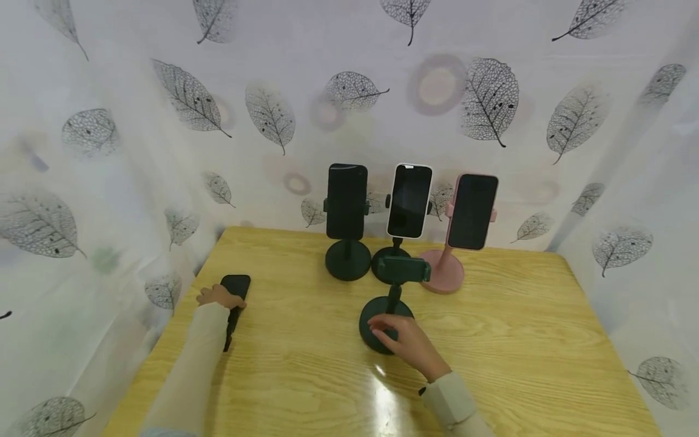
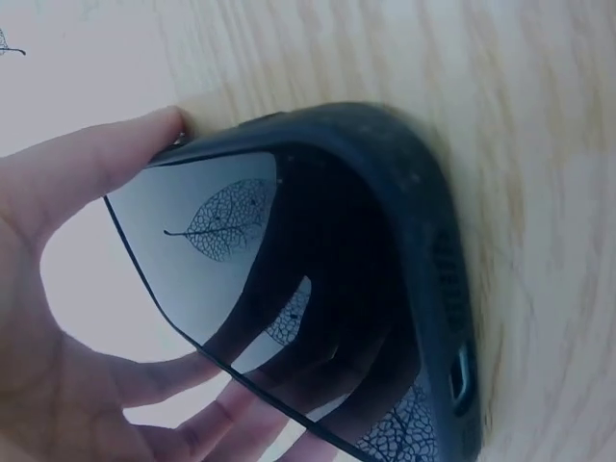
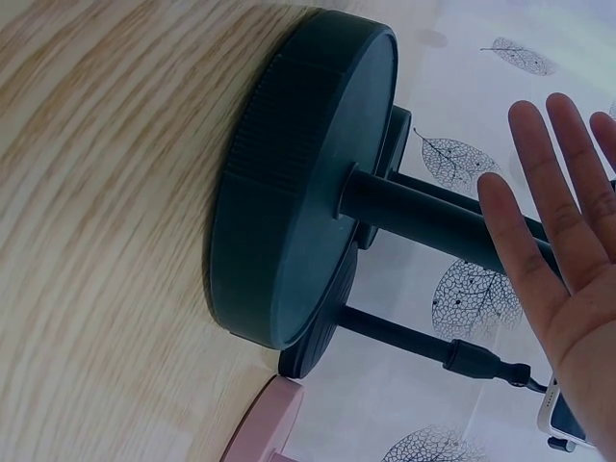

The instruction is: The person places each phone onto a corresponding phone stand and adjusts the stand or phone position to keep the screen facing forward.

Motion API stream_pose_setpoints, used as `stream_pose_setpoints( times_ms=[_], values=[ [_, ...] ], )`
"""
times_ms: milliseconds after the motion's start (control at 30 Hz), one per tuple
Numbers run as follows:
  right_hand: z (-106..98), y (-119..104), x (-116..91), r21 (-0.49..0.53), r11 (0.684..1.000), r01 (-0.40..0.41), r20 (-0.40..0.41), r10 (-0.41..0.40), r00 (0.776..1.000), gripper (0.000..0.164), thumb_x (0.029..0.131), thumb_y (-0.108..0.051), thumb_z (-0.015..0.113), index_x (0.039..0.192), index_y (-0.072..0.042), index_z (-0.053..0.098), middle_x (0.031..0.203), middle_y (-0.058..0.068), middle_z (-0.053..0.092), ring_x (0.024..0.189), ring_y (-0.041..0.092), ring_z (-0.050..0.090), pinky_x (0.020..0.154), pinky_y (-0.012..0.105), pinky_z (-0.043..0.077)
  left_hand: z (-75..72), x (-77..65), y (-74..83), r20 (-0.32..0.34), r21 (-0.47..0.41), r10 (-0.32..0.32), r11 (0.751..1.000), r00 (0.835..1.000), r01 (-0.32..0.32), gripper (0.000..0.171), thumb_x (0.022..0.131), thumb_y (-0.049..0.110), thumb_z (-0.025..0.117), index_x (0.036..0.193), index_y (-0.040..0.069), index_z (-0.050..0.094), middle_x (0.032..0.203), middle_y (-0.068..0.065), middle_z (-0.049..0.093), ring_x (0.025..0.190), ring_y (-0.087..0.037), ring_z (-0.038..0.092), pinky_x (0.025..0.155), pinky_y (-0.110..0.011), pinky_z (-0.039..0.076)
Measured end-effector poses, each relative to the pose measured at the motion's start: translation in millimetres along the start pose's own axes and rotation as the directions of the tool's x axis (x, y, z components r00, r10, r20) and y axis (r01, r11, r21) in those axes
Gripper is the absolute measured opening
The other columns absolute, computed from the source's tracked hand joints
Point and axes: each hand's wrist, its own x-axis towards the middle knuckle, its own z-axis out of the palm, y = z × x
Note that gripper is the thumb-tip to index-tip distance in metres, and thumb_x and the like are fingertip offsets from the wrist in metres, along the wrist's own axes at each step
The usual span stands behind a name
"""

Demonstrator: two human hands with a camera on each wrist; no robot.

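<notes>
At the table's left side, my left hand (image 1: 219,296) holds a black-cased phone (image 1: 236,284), screen up. In the left wrist view, the thumb (image 2: 144,144) presses one long side of the phone (image 2: 375,241), and the other fingers reach its opposite side. My right hand (image 1: 406,340) is over the base of a dark green phone stand (image 1: 394,297), its cradle carrying no phone. In the right wrist view, the right hand's fingers (image 3: 539,144) are extended beside the stand's pole (image 3: 423,217) and hold nothing. Whether they touch the pole I cannot tell.
Behind the front stand are a dark green stand with a black phone (image 1: 347,200), a black stand with a white phone (image 1: 409,200), and a pink stand with a phone (image 1: 472,212). Leaf-patterned curtain (image 1: 349,36) surrounds the wooden table (image 1: 519,340).
</notes>
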Motion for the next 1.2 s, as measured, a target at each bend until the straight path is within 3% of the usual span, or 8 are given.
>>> stream_pose_setpoints(
  times_ms=[233,500,600,700,800,1033,1200],
  values=[
    [-2,1,1,0.002,1.0,-0.004,0.012,0.004,1.0,0.022,0.091,-0.014,0.061,0.111,-0.008,0.066,0.104,0.003,0.07,0.093,0.015,0.066,0.082,0.038,0.053,3.3,2.7,-2.3,-0.029,0.03,0.031,0.999,0.999,-0.03,0.088,0.072,0.046,0.066,0.122,-0.022,0.041,0.115,-0.043,0.044,0.101,-0.052,0.045,0.083,-0.056,0.041],
    [0,1,2,0.031,0.999,-0.025,0.024,0.024,0.999,0.023,0.091,-0.015,0.06,0.112,-0.007,0.066,0.106,0.004,0.07,0.095,0.015,0.066,0.084,0.038,0.053,6.3,-5.5,-2.9,-0.07,0.011,0.014,1.0,0.997,-0.014,0.096,0.074,0.048,0.066,0.128,-0.024,0.031,0.116,-0.048,0.04,0.102,-0.057,0.045,0.084,-0.059,0.043],
    [0,1,2,0.022,0.999,-0.023,0.032,0.023,0.999,0.022,0.092,-0.016,0.06,0.112,-0.008,0.066,0.106,0.003,0.07,0.094,0.015,0.066,0.083,0.037,0.053,5.5,-12.3,0.7,-0.075,-0.027,0.002,1.0,0.997,-0.004,0.101,0.075,0.046,0.067,0.138,-0.017,0.021,0.122,-0.051,0.032,0.109,-0.062,0.04,0.088,-0.061,0.041],
    [0,1,2,0.012,1.0,-0.023,0.037,0.023,0.999,0.022,0.092,-0.016,0.06,0.112,-0.008,0.066,0.106,0.001,0.069,0.094,0.014,0.066,0.082,0.036,0.053,6.0,-16.2,3.2,-0.075,-0.065,0.004,0.998,0.997,-0.009,0.104,0.075,0.043,0.068,0.148,-0.002,0.009,0.127,-0.053,0.024,0.114,-0.065,0.033,0.09,-0.063,0.039],
    [-1,0,0,-0.005,1.0,-0.024,0.036,0.024,0.999,0.022,0.092,-0.017,0.06,0.111,-0.009,0.067,0.105,0.0,0.069,0.093,0.013,0.066,0.081,0.034,0.053,11.0,-15.0,3.6,-0.069,-0.052,0.021,0.998,0.997,-0.025,0.103,0.077,0.044,0.067,0.151,0.008,0.005,0.129,-0.055,0.017,0.114,-0.068,0.03,0.088,-0.063,0.04],
    [-2,0,-1,-0.011,1.0,-0.018,0.031,0.018,0.999,0.022,0.092,-0.015,0.06,0.111,-0.008,0.066,0.105,0.002,0.07,0.092,0.012,0.066,0.081,0.035,0.054,12.6,-13.2,-0.4,-0.089,-0.045,0.044,0.998,0.995,-0.048,0.105,0.075,0.048,0.069,0.151,0.01,0.006,0.126,-0.057,0.02,0.108,-0.067,0.035,0.08,-0.061,0.044],
    [0,0,-3,-0.018,1.0,-0.006,0.022,0.006,1.0,0.021,0.092,-0.014,0.06,0.111,-0.007,0.066,0.104,0.004,0.07,0.091,0.013,0.066,0.08,0.035,0.054,14.5,-17.1,-1.2,-0.166,-0.104,0.062,0.991,0.984,-0.08,0.109,0.075,0.045,0.07,0.152,0.014,-0.001,0.12,-0.055,0.025,0.104,-0.067,0.036,0.07,-0.061,0.045]
  ],
)
